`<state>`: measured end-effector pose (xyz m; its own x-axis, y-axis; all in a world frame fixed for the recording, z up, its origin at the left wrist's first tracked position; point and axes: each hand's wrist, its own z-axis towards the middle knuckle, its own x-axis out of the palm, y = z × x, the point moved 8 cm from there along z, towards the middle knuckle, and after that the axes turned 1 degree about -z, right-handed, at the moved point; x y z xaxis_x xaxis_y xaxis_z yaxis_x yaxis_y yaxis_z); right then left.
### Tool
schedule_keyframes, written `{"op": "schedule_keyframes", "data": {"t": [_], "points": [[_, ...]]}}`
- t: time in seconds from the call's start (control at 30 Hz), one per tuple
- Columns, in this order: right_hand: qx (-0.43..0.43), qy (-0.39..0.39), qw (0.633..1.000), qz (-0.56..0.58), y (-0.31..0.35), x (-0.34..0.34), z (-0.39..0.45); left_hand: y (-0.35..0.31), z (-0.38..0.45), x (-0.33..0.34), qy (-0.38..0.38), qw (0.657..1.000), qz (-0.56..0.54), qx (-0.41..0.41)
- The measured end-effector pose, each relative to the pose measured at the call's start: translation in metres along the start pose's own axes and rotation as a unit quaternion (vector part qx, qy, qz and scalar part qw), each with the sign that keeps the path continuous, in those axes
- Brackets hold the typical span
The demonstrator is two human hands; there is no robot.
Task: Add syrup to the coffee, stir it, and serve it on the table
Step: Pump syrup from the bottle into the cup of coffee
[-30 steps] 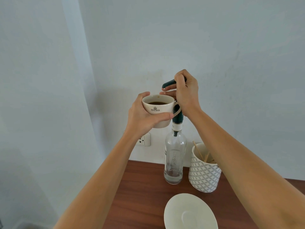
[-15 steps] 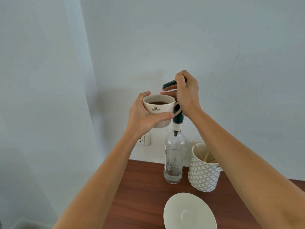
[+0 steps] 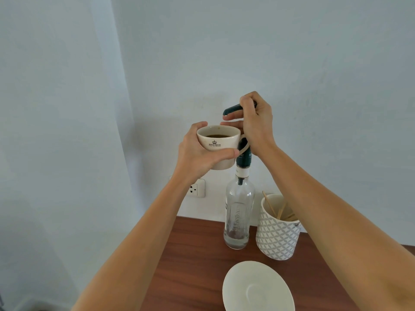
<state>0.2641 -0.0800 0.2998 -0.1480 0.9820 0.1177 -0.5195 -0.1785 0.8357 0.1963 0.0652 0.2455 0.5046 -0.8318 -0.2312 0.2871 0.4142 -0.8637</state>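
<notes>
The bench carries the lot, wood-grained and set against the pale wall; on it the white saucer sits nearest us, bare and waiting, with the patterned pot of wooden stirrers behind it and the tall clear syrup bottle just beside that, nearly drained, only a little left at the bottom; up above, the left hand is wrapped round the white coffee cup, holding it in the air beside the bottle's neck, rim under the spout, dark coffee showing inside; the right hand is curled tight over the green pump head, and here's the change: against a second ago the pump head and that hand sit higher above the cup, the spout clear of the rim now, so I'd say the plunger has come back up after a press; no syrup stream that I can make out at the nozzle; with so little in the bottle, another press may be needed, and only then a stirrer from the pot, a stir, and the cup down on that saucer.
</notes>
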Motion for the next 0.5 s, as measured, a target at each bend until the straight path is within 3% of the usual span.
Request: {"op": "schedule_keyframes", "data": {"t": [0.5], "points": [[-0.015, -0.004, 1.0, -0.003, -0.0039, 0.0013, 0.0018, 0.0036, 0.0003, 0.0004, -0.003, 1.0, -0.002, 0.0]]}}
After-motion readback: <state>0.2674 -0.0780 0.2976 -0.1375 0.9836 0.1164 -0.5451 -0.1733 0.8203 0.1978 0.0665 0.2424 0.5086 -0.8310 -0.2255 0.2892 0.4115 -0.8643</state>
